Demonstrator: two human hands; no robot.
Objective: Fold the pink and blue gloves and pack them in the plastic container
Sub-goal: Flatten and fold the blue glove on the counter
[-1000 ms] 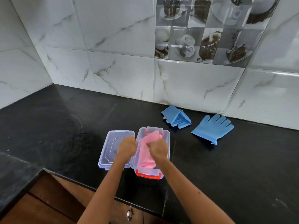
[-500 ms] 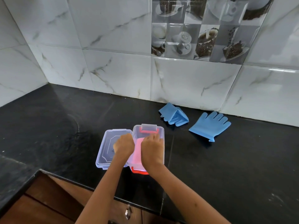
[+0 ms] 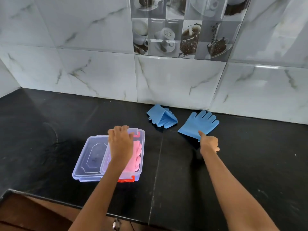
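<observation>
A clear plastic container (image 3: pixel 142 154) with red clips stands on the black counter, with folded pink gloves (image 3: pixel 136 157) inside. My left hand (image 3: pixel 120 144) rests on top of the container, fingers curled over its far rim. A flat blue glove (image 3: pixel 199 124) lies to the right near the wall. My right hand (image 3: pixel 209 143) pinches its cuff edge with thumb and fingers. A folded blue glove (image 3: pixel 162 118) lies between the container and the flat glove.
The container's clear lid (image 3: pixel 90 157) lies flat against its left side. A marble-tiled wall (image 3: pixel 166 80) runs along the back of the black counter (image 3: pixel 183 172). The counter's front edge runs above a wooden cabinet (image 3: pixel 33 214).
My right hand left the container and moved right to the flat blue glove's cuff. The pink gloves now lie down inside the container. My left hand shifted onto the container's far end.
</observation>
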